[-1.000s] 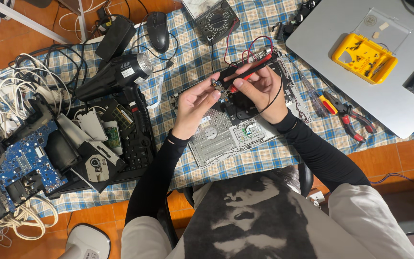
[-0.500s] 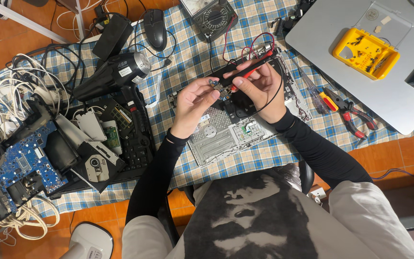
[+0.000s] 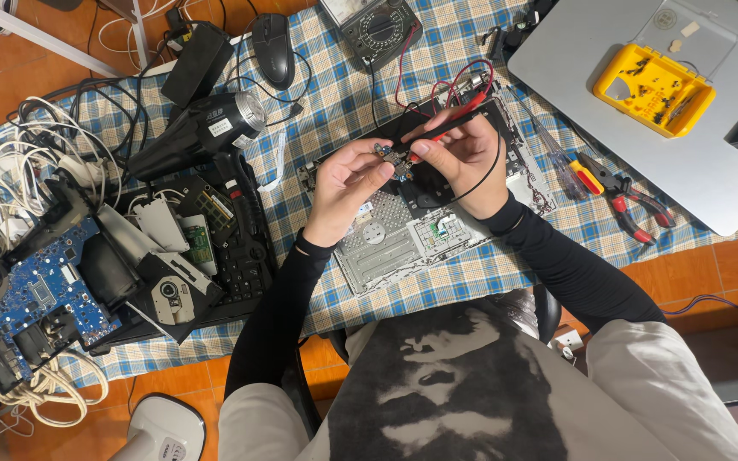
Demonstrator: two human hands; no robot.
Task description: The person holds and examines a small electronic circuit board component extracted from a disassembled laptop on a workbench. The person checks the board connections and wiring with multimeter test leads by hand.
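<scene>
My left hand (image 3: 348,188) pinches a small circuit board (image 3: 395,160) between thumb and fingers, held up over an opened laptop base (image 3: 403,235). My right hand (image 3: 463,162) grips two thin meter probes (image 3: 463,119), one red and one black, with their tips touching the small board. Red and black leads run from the probes up to an analogue multimeter (image 3: 377,30) at the far edge of the checked tablecloth.
A black heat gun (image 3: 202,132), a mouse (image 3: 272,36), a blue circuit board (image 3: 44,294), laptop parts and tangled cables lie left. Red-handled pliers (image 3: 625,201), a screwdriver (image 3: 570,171), a closed grey laptop (image 3: 711,162) and a yellow parts box (image 3: 653,90) sit right.
Both hands stay close together over the laptop base. The probes have tilted slightly and their tips now rest on the small board.
</scene>
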